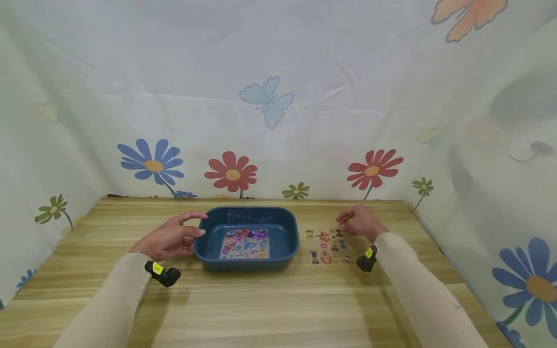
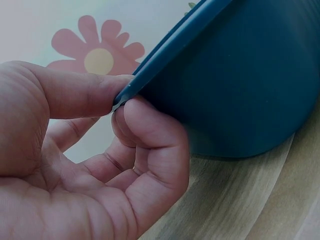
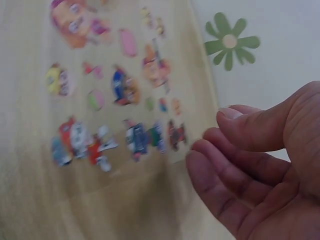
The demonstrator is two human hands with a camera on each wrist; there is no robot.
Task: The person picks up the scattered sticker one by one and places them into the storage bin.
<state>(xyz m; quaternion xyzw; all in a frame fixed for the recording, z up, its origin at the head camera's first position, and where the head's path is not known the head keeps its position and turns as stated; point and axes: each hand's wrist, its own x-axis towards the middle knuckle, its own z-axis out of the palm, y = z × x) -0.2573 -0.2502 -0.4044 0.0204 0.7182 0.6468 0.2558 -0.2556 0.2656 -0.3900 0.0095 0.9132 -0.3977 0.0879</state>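
Note:
A dark blue rectangular basin point(image 1: 245, 265) stands on the wooden table, left of the middle. My left hand point(image 1: 169, 237) is at its left end. In the left wrist view, the thumb and curled fingers point(image 2: 157, 122) pinch the basin's rim point(image 2: 165, 52). Flat inside the basin lies a sheet of colourful stickers point(image 1: 245, 245), mostly purple, pink and blue. To the basin's right, a clear sticker sheet point(image 1: 325, 245) with small cartoon figures lies on the table. My right hand point(image 1: 361, 223) is by its far right corner, with thumb and fingers apart and nothing seen between them.
The wooden table point(image 1: 261, 309) reaches back to a white curtain point(image 1: 304, 53) printed with flowers and butterflies. The curtain also hangs along both sides. A black wrist camera point(image 1: 163, 274) is strapped to the left wrist, and another camera point(image 1: 367, 259) to the right.

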